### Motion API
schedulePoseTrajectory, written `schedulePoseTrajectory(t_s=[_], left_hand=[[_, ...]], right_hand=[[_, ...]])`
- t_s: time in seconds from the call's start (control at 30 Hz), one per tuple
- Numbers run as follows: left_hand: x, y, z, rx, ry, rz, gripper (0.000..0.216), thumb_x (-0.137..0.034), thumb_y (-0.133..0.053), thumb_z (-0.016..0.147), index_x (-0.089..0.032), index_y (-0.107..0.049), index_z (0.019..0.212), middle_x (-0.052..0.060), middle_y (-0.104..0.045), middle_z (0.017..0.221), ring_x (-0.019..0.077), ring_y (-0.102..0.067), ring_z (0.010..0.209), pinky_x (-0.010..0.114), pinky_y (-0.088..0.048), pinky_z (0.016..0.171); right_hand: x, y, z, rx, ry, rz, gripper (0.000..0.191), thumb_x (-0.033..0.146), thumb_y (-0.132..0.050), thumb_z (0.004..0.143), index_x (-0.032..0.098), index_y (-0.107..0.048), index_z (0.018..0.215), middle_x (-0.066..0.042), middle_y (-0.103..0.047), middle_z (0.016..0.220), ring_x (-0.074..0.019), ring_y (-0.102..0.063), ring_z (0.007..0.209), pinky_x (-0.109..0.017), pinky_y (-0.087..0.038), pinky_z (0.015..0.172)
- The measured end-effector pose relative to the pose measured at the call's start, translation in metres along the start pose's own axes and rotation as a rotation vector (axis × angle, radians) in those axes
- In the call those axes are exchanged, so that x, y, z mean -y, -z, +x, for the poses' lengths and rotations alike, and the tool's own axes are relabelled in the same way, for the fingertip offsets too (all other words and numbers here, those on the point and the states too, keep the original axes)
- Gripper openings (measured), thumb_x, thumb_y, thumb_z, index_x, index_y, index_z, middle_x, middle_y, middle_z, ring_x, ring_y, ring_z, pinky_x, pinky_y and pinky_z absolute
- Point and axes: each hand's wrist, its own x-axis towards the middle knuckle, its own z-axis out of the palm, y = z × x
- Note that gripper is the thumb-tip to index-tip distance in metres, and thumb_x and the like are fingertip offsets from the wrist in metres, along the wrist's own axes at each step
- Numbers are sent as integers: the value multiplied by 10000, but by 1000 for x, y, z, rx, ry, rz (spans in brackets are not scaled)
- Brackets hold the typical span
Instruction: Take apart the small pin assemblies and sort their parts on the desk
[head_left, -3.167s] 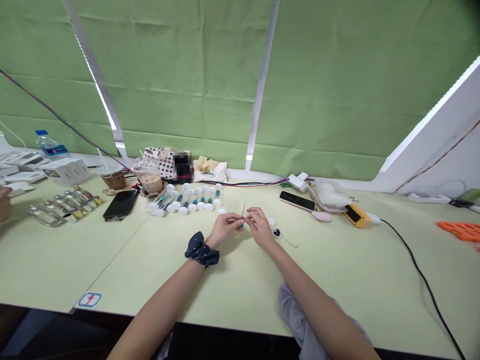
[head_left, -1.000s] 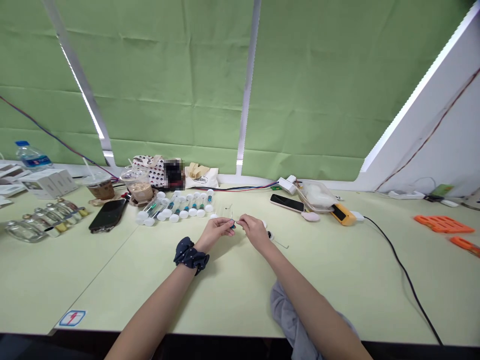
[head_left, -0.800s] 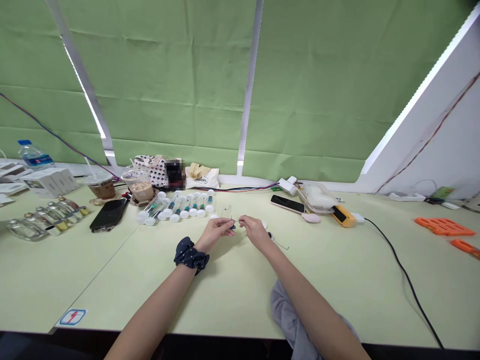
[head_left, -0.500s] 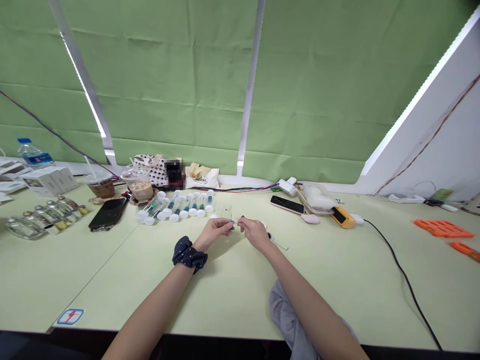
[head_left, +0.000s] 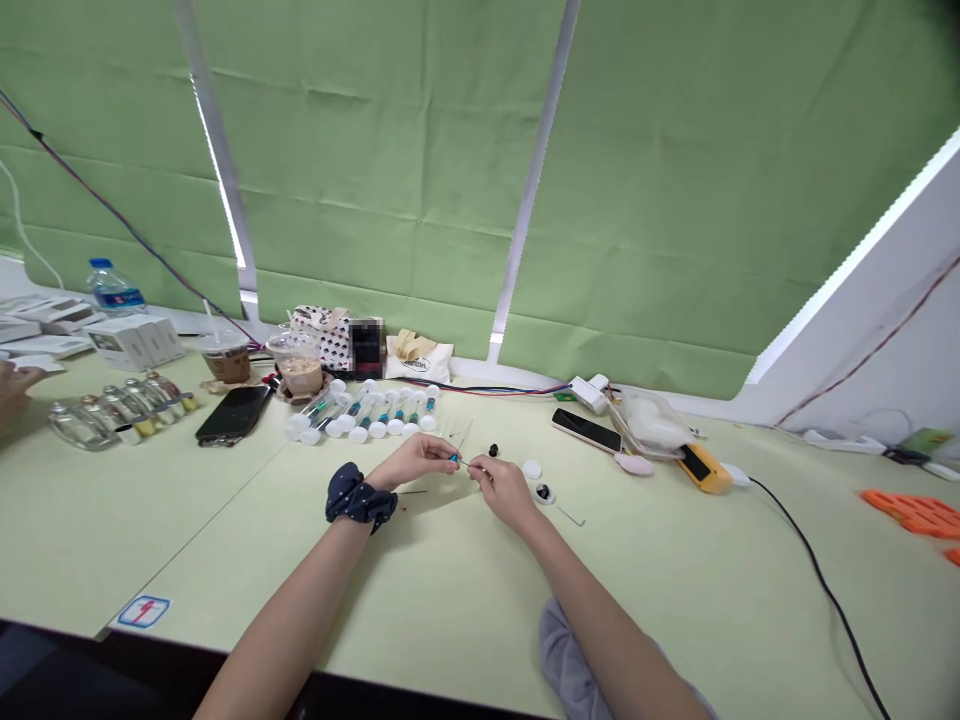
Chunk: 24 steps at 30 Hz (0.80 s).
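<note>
My left hand (head_left: 421, 460), a dark dotted scrunchie (head_left: 361, 498) at its wrist, pinches a small blue piece (head_left: 454, 457) above the table. Closed around a thin metal rod (head_left: 466, 464) is my right hand (head_left: 506, 488); the rod's tip reaches the blue piece. The fingers partly hide both. Just behind my right hand lies a small black part (head_left: 493, 450). To its right are a white cap (head_left: 532, 469), a round white piece with a black centre (head_left: 544, 494) and an L-shaped hex key (head_left: 571, 516).
Clear tubes with white ends (head_left: 375, 412) lie behind my left hand. Further left are a black phone (head_left: 234, 415), drink cups (head_left: 301, 376) and glass bottles (head_left: 120, 410). Another person's hand (head_left: 15, 390) shows at the left edge. A phone (head_left: 586, 431) and yellow device (head_left: 703, 468) lie right.
The view has shifted, so most table items appear further right. My hands remain together, with the rod now lying lower and flatter between them. Another person's hand has come into view at left.
</note>
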Motion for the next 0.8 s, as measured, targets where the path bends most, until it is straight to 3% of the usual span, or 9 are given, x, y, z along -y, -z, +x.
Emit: schedulePoseTrajectory(t_s=[0.1, 0.3, 0.4, 0.6, 0.7, 0.8], left_hand=[[1, 7, -1, -38, 23, -6, 310, -322, -717, 647, -140, -686, 896, 89, -697, 827, 188, -642, 757, 312, -509, 726], [13, 21, 1, -380, 22, -162, 342, -363, -732, 620, -131, -682, 865, 81, -691, 845, 172, -635, 777, 292, -504, 728], [17, 22, 2, -461, 15, -229, 390, -367, -752, 596, -117, -675, 885, 101, -688, 896, 181, -633, 812, 290, -498, 727], [18, 16, 4, -391, -19, -260, 382, -343, -752, 616, -112, -668, 909, 106, -684, 928, 181, -623, 852, 308, -475, 785], [20, 15, 5, -360, -19, -262, 369, -334, -743, 635, -114, -664, 921, 104, -682, 931, 182, -617, 864, 311, -470, 791], [20, 15, 5, -345, -7, -274, 377, -334, -744, 637, -121, -664, 938, 102, -681, 933, 189, -613, 881, 322, -463, 813]], right_hand=[[-3, -4, 0, 9, -4, -18, 196, 222, -426, 868, 231, -619, 832, -19, -654, 746, -152, -580, 653, -232, -402, 620], [-16, -9, -1, 116, -23, -54, 131, 171, -540, 797, 201, -655, 745, -46, -636, 777, -166, -577, 723, -264, -415, 674], [-20, -13, -4, 170, -34, -38, 92, 153, -585, 762, 184, -666, 730, -54, -609, 800, -159, -567, 735, -268, -424, 680], [-18, -10, -3, 208, -53, -26, 74, 258, -669, 716, 187, -670, 739, -47, -591, 811, -161, -561, 770, -274, -419, 710], [-19, 8, 2, 187, -84, -69, 159, 349, -636, 749, 192, -664, 747, -46, -599, 808, -169, -555, 805, -275, -402, 727], [-28, 37, 5, 141, -256, -221, 123, 282, -569, 799, 190, -645, 771, -44, -600, 837, -147, -553, 776, -250, -379, 688]])
